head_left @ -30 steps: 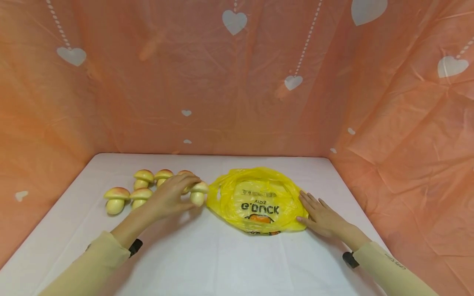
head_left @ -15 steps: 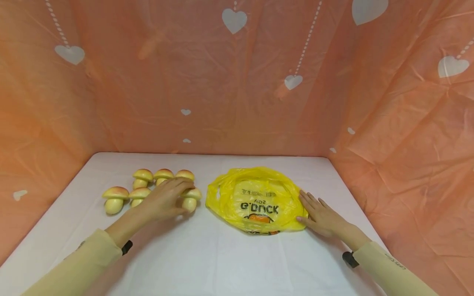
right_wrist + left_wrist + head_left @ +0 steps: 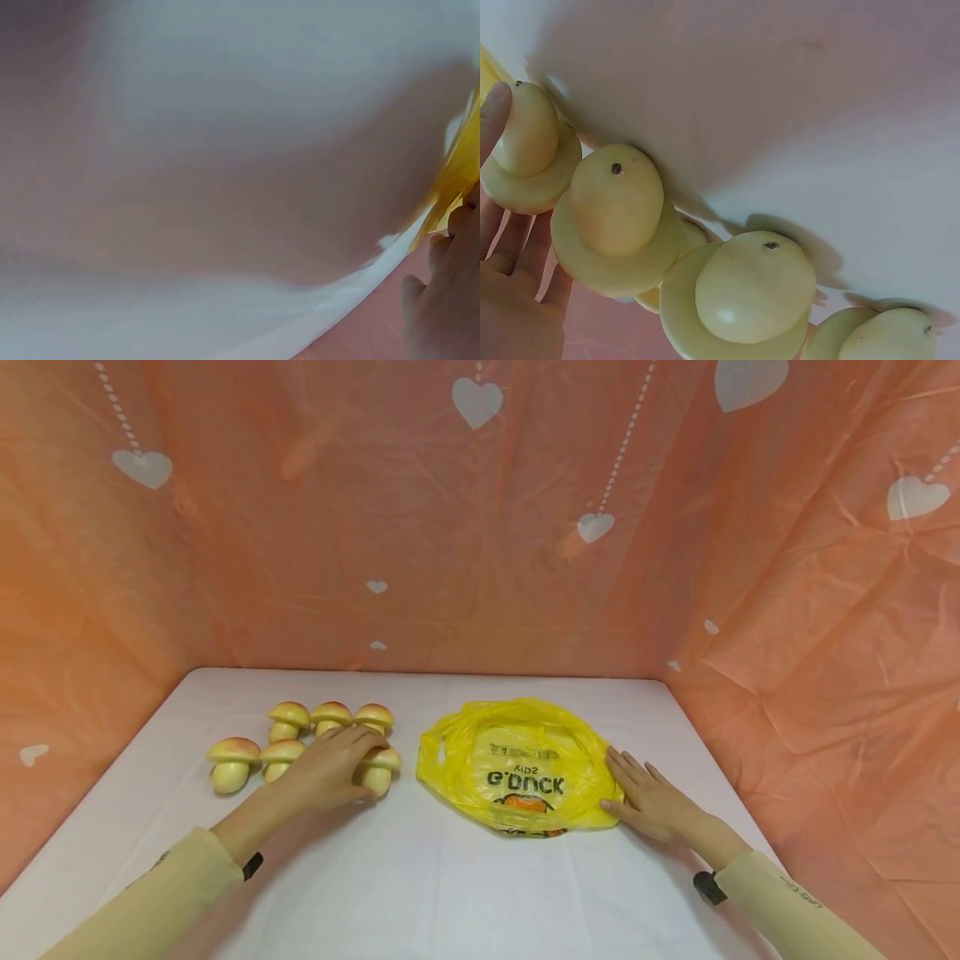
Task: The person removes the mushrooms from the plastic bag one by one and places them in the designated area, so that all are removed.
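Grip of the left hand [image 3: 330,770] curls round the nearest toy mushroom [image 3: 377,768], left of the yellow bag [image 3: 517,766]; right hand [image 3: 651,799] presses flat on the bag's right edge.

A white surface [image 3: 465,877] carries everything here. Four toy mushrooms sit loose near its far left corner: three in a row toward the far edge [image 3: 288,719] [image 3: 331,716] [image 3: 374,717], and one alone nearest the left edge [image 3: 233,762]. An orange backdrop [image 3: 420,510] printed with white hearts [image 3: 476,402] rises behind the far edge and along both side edges.
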`<state>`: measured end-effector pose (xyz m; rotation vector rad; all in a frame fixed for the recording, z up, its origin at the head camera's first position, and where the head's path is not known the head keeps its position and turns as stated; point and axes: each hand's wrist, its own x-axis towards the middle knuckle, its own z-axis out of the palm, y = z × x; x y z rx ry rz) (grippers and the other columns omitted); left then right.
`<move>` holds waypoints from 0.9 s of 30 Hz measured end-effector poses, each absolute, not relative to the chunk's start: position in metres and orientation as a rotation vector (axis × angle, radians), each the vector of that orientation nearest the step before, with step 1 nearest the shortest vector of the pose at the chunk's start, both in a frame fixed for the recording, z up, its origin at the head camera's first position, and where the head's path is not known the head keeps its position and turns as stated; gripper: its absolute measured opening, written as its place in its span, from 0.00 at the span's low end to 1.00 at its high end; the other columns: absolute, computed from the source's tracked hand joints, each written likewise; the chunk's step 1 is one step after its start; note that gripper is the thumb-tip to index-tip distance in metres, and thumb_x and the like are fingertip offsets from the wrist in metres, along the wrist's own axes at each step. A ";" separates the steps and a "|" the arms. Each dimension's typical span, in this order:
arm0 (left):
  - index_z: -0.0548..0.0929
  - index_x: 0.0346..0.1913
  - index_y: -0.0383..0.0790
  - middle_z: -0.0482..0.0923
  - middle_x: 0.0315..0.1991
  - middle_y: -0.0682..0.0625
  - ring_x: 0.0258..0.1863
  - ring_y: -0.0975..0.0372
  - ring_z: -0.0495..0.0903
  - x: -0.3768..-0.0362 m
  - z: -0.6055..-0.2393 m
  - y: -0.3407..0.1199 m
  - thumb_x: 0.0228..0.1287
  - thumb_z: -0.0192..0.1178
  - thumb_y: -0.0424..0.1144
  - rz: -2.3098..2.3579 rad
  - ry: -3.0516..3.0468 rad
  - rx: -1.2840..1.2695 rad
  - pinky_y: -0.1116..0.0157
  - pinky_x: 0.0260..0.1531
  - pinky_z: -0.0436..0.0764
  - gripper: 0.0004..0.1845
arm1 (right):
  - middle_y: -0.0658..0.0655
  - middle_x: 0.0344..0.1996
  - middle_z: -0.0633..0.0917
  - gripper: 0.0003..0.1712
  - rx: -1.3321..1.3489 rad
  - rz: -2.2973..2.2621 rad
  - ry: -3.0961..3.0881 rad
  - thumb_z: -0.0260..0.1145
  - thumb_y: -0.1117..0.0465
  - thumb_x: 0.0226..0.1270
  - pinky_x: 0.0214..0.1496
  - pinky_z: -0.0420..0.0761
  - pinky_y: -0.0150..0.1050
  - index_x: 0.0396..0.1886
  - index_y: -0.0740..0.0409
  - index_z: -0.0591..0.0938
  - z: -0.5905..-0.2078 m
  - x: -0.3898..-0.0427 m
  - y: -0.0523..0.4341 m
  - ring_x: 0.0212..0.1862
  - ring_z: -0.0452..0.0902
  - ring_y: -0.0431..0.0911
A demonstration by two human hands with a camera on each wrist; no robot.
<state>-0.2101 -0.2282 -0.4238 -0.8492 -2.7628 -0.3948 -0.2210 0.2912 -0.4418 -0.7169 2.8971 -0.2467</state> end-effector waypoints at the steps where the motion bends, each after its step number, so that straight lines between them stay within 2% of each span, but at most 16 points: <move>1: 0.82 0.57 0.38 0.82 0.55 0.47 0.57 0.50 0.80 -0.210 -0.425 -0.228 0.39 0.88 0.44 -0.399 -2.760 -0.850 0.43 0.60 0.75 0.39 | 0.66 0.83 0.53 0.51 -0.716 -0.249 2.896 0.54 0.34 0.79 0.80 0.48 0.67 0.82 0.68 0.54 -0.442 -0.221 0.291 0.81 0.47 0.66; 8: 0.81 0.56 0.40 0.82 0.52 0.49 0.56 0.52 0.80 -0.209 -0.426 -0.229 0.37 0.88 0.44 -0.409 -2.747 -0.849 0.46 0.60 0.75 0.39 | 0.67 0.82 0.53 0.49 -0.752 -0.247 2.914 0.54 0.37 0.80 0.79 0.49 0.68 0.81 0.70 0.55 -0.442 -0.222 0.292 0.81 0.48 0.67; 18: 0.81 0.58 0.39 0.82 0.55 0.47 0.59 0.49 0.79 -0.209 -0.428 -0.228 0.40 0.87 0.46 -0.386 -2.734 -0.838 0.43 0.63 0.73 0.40 | 0.66 0.83 0.50 0.50 -0.756 -0.272 2.910 0.53 0.37 0.80 0.80 0.47 0.68 0.82 0.70 0.53 -0.439 -0.224 0.294 0.82 0.45 0.67; 23: 0.82 0.61 0.35 0.79 0.62 0.41 0.62 0.46 0.78 -0.208 -0.428 -0.230 0.51 0.82 0.49 -0.387 -2.711 -0.840 0.41 0.65 0.72 0.37 | 0.65 0.83 0.50 0.50 -0.754 -0.293 2.934 0.54 0.37 0.81 0.80 0.45 0.67 0.83 0.68 0.52 -0.437 -0.226 0.289 0.82 0.44 0.65; 27: 0.81 0.64 0.35 0.76 0.67 0.40 0.63 0.43 0.77 -0.205 -0.425 -0.232 0.61 0.76 0.51 -0.417 -2.673 -0.829 0.41 0.64 0.73 0.34 | 0.66 0.83 0.52 0.47 -0.783 -0.279 3.018 0.55 0.40 0.81 0.80 0.47 0.67 0.83 0.66 0.54 -0.434 -0.230 0.283 0.82 0.47 0.65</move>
